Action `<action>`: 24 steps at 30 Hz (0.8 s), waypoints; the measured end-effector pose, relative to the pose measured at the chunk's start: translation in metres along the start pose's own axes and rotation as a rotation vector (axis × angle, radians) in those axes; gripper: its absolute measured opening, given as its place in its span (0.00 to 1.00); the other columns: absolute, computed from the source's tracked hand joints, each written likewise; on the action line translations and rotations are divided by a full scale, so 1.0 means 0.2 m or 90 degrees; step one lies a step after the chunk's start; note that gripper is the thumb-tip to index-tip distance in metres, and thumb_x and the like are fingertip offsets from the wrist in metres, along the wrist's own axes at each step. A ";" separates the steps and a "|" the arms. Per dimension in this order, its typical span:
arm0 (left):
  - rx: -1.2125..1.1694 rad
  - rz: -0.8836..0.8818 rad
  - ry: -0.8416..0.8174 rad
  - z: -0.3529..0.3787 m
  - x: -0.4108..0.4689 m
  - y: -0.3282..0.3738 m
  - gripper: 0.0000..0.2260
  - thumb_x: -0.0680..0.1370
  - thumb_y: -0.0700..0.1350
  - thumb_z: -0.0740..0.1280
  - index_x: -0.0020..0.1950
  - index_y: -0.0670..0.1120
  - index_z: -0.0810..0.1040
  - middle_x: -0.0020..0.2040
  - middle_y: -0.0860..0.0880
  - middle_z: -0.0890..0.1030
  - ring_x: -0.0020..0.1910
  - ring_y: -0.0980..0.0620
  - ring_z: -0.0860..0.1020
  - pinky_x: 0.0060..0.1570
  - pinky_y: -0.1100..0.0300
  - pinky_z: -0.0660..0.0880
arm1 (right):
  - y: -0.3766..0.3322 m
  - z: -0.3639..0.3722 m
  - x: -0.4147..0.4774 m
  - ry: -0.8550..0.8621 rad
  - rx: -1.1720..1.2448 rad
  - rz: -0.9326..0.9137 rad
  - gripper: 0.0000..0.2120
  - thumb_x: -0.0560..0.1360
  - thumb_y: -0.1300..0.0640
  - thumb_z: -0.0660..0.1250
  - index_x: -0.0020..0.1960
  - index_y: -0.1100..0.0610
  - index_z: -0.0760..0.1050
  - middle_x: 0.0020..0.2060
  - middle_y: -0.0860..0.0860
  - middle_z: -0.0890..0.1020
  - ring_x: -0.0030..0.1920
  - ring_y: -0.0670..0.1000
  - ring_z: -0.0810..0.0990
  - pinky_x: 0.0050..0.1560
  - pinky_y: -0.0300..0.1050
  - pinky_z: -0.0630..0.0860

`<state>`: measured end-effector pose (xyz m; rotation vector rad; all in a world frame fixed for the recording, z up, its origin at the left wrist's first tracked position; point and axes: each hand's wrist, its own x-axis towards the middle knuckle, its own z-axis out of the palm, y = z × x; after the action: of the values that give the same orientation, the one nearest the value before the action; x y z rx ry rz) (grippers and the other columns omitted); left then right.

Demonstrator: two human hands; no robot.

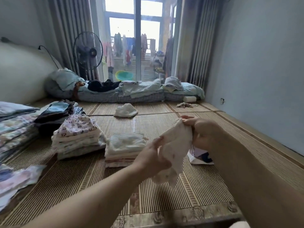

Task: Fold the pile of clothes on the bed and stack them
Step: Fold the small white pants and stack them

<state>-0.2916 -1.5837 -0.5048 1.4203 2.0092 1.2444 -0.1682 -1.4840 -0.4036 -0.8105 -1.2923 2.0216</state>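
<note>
A small cream cloth (174, 150) hangs in the air between my hands, above the bamboo mat (164, 195) that covers the bed. My right hand (204, 132) pinches its upper edge. My left hand (153, 155) grips its lower left side. Just left of the cloth stands a stack of folded pale cloths (125, 148). Further left is a second folded stack with a patterned piece on top (77, 135). A dark folded stack (54, 116) sits behind that one.
Folded floral bedding (14, 127) lies at the left edge, and floral fabric (18, 180) near the front left. Loose items on the mat: a white cloth (125, 110), a beige rag (185, 105), a garment (199, 156) under my right arm. Rolled quilts (141, 92) line the far side; a fan (88, 51) stands behind.
</note>
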 end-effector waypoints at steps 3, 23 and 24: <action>0.083 -0.018 -0.037 0.01 0.04 -0.03 0.39 0.68 0.45 0.77 0.74 0.61 0.62 0.63 0.51 0.70 0.58 0.53 0.73 0.52 0.68 0.74 | -0.01 -0.05 0.00 0.031 0.023 0.018 0.09 0.80 0.67 0.57 0.50 0.58 0.74 0.44 0.58 0.77 0.43 0.53 0.76 0.60 0.53 0.73; 0.130 -0.016 -0.075 0.10 0.04 0.30 0.06 0.74 0.44 0.66 0.38 0.44 0.77 0.32 0.49 0.75 0.31 0.51 0.73 0.31 0.60 0.68 | 0.30 -0.18 -0.20 -0.072 -0.783 -0.095 0.12 0.65 0.44 0.69 0.37 0.53 0.78 0.35 0.50 0.82 0.38 0.49 0.79 0.41 0.46 0.77; 0.160 0.007 -0.066 0.09 0.05 0.32 0.06 0.74 0.44 0.65 0.38 0.45 0.76 0.31 0.49 0.75 0.30 0.51 0.72 0.30 0.60 0.67 | 0.31 -0.16 -0.18 -0.014 -0.822 -0.159 0.11 0.66 0.46 0.65 0.33 0.54 0.73 0.32 0.50 0.79 0.36 0.51 0.77 0.36 0.46 0.72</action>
<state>-0.2467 -1.5615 -0.4601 1.5763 2.1457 0.9269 -0.1307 -1.5153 -0.4663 -1.0344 -2.5478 0.8070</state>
